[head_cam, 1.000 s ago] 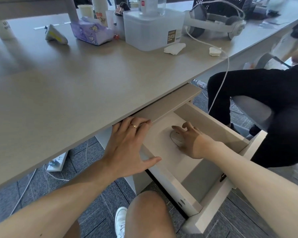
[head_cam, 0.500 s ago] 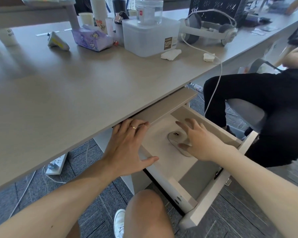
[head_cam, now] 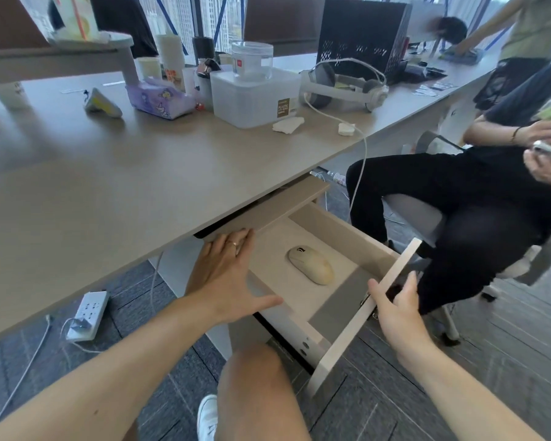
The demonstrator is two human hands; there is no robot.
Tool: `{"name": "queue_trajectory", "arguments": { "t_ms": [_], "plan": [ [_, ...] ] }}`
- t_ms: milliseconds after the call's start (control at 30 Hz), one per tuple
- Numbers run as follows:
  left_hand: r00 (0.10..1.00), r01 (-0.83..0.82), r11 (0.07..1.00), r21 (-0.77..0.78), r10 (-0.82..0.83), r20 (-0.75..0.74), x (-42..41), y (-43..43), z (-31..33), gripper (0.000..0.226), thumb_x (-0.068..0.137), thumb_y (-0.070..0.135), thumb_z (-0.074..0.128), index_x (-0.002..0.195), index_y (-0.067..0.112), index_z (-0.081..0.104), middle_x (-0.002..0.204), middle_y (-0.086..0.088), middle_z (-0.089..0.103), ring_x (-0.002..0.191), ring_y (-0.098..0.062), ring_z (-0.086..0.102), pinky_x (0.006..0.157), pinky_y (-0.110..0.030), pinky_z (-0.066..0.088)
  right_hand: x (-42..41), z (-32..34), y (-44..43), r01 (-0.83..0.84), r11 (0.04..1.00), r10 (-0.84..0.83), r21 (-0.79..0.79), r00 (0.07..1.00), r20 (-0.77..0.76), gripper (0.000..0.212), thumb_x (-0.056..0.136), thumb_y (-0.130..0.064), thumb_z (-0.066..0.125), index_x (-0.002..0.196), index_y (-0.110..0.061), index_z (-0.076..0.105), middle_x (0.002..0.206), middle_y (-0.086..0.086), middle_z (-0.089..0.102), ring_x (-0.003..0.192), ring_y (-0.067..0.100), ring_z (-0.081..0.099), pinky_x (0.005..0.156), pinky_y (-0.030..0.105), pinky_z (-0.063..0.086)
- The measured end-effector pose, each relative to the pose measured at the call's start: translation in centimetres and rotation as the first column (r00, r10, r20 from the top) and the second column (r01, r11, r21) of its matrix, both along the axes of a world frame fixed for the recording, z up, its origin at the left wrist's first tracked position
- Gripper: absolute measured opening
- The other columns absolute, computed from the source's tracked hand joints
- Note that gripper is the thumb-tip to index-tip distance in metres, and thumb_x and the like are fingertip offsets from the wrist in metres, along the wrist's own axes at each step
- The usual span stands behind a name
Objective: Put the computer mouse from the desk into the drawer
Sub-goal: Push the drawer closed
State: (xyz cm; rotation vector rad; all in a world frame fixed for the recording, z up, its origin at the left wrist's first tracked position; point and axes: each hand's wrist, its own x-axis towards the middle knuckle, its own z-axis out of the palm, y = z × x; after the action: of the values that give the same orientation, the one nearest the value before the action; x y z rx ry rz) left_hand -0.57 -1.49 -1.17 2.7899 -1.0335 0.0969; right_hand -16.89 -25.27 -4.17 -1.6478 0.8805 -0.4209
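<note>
A cream computer mouse (head_cam: 312, 268) lies alone on the floor of the pulled-out drawer (head_cam: 347, 232) under the grey desk (head_cam: 115, 186). My left hand (head_cam: 226, 278) rests flat, fingers spread, on the drawer's near side wall beneath the desk edge; a ring is on one finger. My right hand (head_cam: 395, 308) is at the drawer's front panel (head_cam: 368, 313), thumb on its inner face and fingers behind it. Neither hand touches the mouse.
A person in black sits on a chair (head_cam: 458, 198) just right of the drawer, holding a phone. A white cable (head_cam: 360, 173) hangs from a headset (head_cam: 344, 84) over the desk edge. A storage box (head_cam: 255, 97) and tissue pack (head_cam: 159, 97) stand on the desk. A power strip (head_cam: 88, 315) lies on the floor.
My right hand let go of the mouse, left the drawer and moved to the front panel. The mouse stays in the drawer. My left hand has not moved.
</note>
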Motion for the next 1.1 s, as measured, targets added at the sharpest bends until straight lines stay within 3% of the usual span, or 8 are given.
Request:
{"name": "queue_trajectory", "arguments": {
  "t_ms": [67,100,167,367,633,800,933,1100],
  "plan": [
    [0.999,-0.024,0.999,-0.043,0.022,-0.049,-0.4,-0.2,0.2,0.134,0.059,0.098,0.047,0.162,0.020,0.011,0.167,0.001,0.019,0.148,-0.021,0.018,0.121,-0.040,0.020,0.2,-0.2,0.4,-0.015,0.960,0.011,0.278,1.000,0.015,0.061,0.101,-0.039,0.051,0.152,-0.051,0.020,0.143,-0.003,0.054,0.123,0.021,0.056,0.089,0.056,0.057],
    [0.997,-0.037,0.997,-0.065,0.033,-0.070,-0.5,-0.2,0.3,0.133,0.059,0.098,0.048,0.161,0.019,0.014,0.166,0.002,0.021,0.147,-0.020,0.019,0.121,-0.040,0.021,0.3,-0.4,0.4,-0.023,0.942,0.018,0.335,1.000,0.016,0.057,0.101,-0.041,0.050,0.149,-0.055,0.023,0.135,-0.004,0.058,0.117,0.021,0.058,0.077,0.060,0.060],
    [0.994,-0.055,0.994,-0.093,0.046,-0.099,-0.5,-0.3,0.6,0.132,0.058,0.097,0.051,0.160,0.018,0.020,0.164,0.002,0.026,0.147,-0.020,0.020,0.121,-0.039,0.023,0.5,-0.5,0.2,-0.025,0.927,0.012,0.375,0.999,0.037,0.056,0.100,-0.042,0.052,0.147,-0.056,0.026,0.133,-0.005,0.057,0.117,0.022,0.056,0.069,0.064,0.059],
    [0.986,-0.089,0.991,-0.098,0.073,-0.149,-0.8,-0.6,1.4,0.134,0.055,0.098,0.054,0.159,0.017,0.026,0.159,0.002,0.032,0.146,-0.021,0.022,0.120,-0.038,0.025,2.0,-0.7,0.2,-0.028,0.916,0.022,0.399,1.000,0.019,0.056,0.099,-0.043,0.054,0.145,-0.059,0.026,0.137,-0.004,0.054,0.123,0.032,0.052,0.069,0.067,0.058],
    [0.987,-0.072,0.990,-0.119,0.054,-0.150,-0.7,-0.3,1.4,0.136,0.050,0.102,0.049,0.156,0.021,0.026,0.158,0.003,0.032,0.144,-0.019,0.025,0.117,-0.037,0.028,6.2,-0.8,1.5,-0.043,0.920,0.035,0.389,0.999,0.028,0.057,0.099,-0.041,0.055,0.147,-0.053,0.027,0.136,-0.006,0.053,0.125,0.029,0.050,0.074,0.069,0.056],
    [0.988,-0.063,0.989,-0.137,0.042,-0.150,-0.3,-0.1,1.2,0.130,0.053,0.101,0.049,0.155,0.025,0.027,0.157,0.007,0.032,0.142,-0.017,0.027,0.114,-0.036,0.031,9.6,-0.8,2.7,-0.063,0.923,0.050,0.380,0.998,0.045,0.065,0.100,-0.040,0.053,0.153,-0.050,0.017,0.137,-0.005,0.047,0.117,0.027,0.047,0.080,0.072,0.054],
    [0.997,-0.033,0.980,-0.194,0.018,-0.078,0.4,0.2,0.5,0.107,0.066,0.087,0.059,0.152,0.028,0.036,0.149,0.013,0.039,0.138,-0.014,0.034,0.111,-0.034,0.037,12.3,-0.8,3.4,-0.101,0.912,0.082,0.397,0.995,0.064,0.063,0.100,-0.042,0.052,0.153,-0.050,0.019,0.139,-0.006,0.042,0.117,0.024,0.042,0.080,0.069,0.055],
    [1.000,0.003,0.971,-0.240,-0.008,-0.023,1.2,0.6,-0.3,0.076,0.081,0.058,0.067,0.147,0.029,0.042,0.142,0.013,0.046,0.132,-0.014,0.042,0.106,-0.035,0.043,15.1,-0.7,4.2,-0.117,0.889,0.092,0.442,0.993,0.079,0.066,0.100,-0.041,0.052,0.155,-0.048,0.016,0.154,-0.001,0.037,0.117,0.024,0.040,0.078,0.068,0.056]
  ]
}}
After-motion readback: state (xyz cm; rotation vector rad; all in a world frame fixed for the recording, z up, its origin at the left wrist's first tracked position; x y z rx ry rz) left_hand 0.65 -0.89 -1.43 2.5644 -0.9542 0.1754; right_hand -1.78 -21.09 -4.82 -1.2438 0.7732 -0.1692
